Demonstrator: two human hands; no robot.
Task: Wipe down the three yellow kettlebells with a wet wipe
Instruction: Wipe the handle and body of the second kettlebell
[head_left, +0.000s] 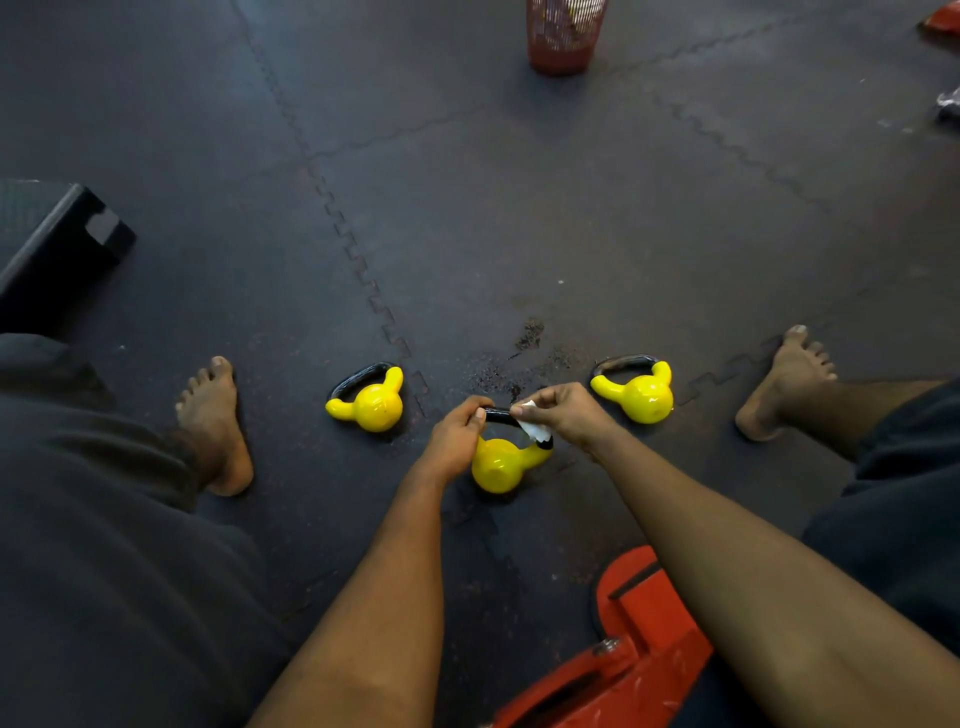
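Three small yellow kettlebells with black handles are on the dark rubber floor. The left kettlebell (371, 402) and the right kettlebell (641, 395) lie apart from my hands. The middle kettlebell (501, 465) sits between my forearms. My left hand (457, 441) grips the left end of its black handle. My right hand (563, 418) pinches a white wet wipe (535, 428) against the handle's right side.
My bare feet (215, 421) (789, 382) rest wide apart on the interlocking floor mat (519, 234). A red metal frame (628, 649) sits close under my right arm. A black box (57, 244) lies far left, a red mesh bin (563, 34) stands far ahead.
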